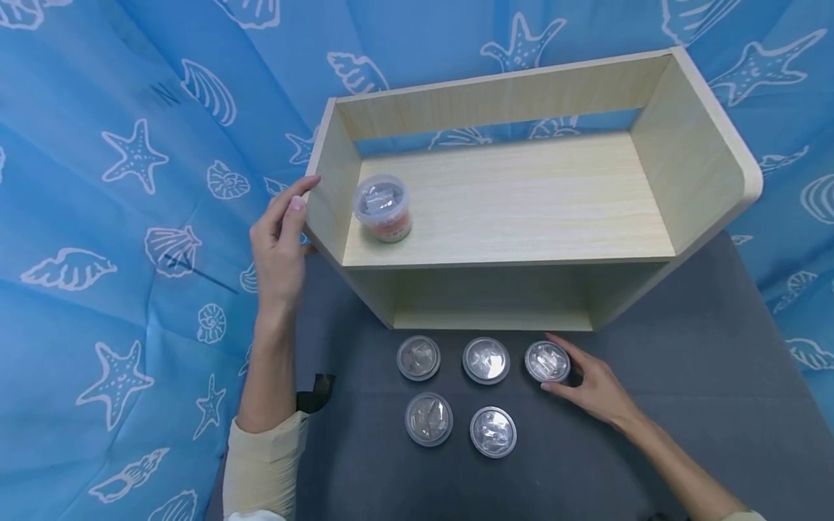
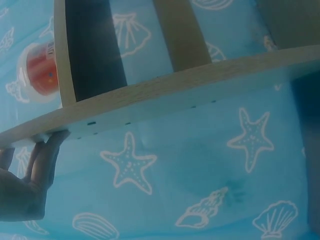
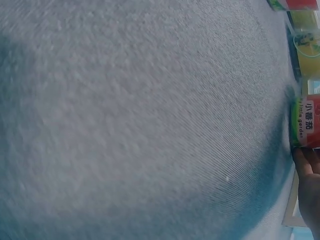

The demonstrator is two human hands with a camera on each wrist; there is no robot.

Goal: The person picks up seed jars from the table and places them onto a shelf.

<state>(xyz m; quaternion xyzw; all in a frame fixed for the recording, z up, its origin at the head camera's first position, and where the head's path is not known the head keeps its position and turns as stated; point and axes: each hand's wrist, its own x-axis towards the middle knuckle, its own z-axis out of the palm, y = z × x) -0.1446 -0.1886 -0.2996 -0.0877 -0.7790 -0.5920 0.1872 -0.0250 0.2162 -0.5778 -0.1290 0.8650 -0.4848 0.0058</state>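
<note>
My right hand (image 1: pixel 596 387) grips a lidded plastic tub (image 1: pixel 547 361) at the right end of the row in front of the wooden shelf (image 1: pixel 521 202), thumb on the near side and a finger on the far side. In the right wrist view, this tub (image 3: pixel 309 120) shows a red and green label, and part of the hand (image 3: pixel 310 185) appears below it. My left hand (image 1: pixel 280 242) rests against the shelf's left side panel. The left wrist view shows its fingers (image 2: pixel 47 155) extended against the panel's outer face. Another tub (image 1: pixel 384 208) stands on the upper board, near the left panel.
Several more lidded tubs (image 1: pixel 485 360) stand in two rows on the dark grey tabletop (image 1: pixel 365 477) in front of the shelf. A blue curtain (image 1: pixel 176 304) with shells and starfish hangs behind and to the left. A black strap (image 1: pixel 317 393) shows by my left wrist.
</note>
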